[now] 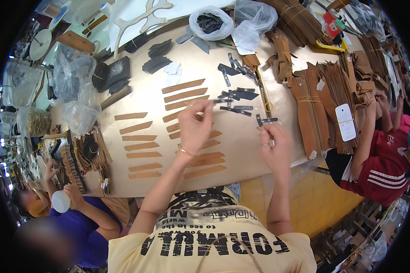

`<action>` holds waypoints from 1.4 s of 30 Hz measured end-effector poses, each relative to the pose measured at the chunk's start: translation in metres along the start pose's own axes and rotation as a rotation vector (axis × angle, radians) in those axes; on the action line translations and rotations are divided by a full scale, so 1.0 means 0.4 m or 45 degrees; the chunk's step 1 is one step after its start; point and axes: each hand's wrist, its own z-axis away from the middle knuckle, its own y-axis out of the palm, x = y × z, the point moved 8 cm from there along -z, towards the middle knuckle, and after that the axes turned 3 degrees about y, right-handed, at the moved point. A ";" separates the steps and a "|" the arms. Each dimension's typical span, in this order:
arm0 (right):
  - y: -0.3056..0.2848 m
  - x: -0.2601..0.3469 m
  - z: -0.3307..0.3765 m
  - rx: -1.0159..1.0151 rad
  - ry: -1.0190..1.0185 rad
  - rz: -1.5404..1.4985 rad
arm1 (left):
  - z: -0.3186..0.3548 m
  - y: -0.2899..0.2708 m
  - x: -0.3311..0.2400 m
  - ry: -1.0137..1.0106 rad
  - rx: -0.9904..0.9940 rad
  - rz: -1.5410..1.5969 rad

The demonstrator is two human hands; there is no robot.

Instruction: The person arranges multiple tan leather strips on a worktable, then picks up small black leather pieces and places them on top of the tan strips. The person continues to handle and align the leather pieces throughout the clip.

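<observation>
I've got L hand [197, 125] pinching a blurry dark strip [222, 101], R hand [276, 143] pinching a black piece [259, 120], both over table [246, 154]. Black pile [247, 94] just past 'em, brown strips [183, 86] round L wrist, plastic bag [221, 34] beyond.

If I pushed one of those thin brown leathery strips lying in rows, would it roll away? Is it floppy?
A thin brown leathery strip probably won't roll, because it lies flat. It might slide easily, since the pale beige tabletop looks smooth and shiny. Being so thin, it's likely light and a bit bendy.
</observation>
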 end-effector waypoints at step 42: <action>0.057 0.100 -0.034 0.079 -0.212 0.161 | 0.063 0.102 -0.020 -0.106 0.221 0.230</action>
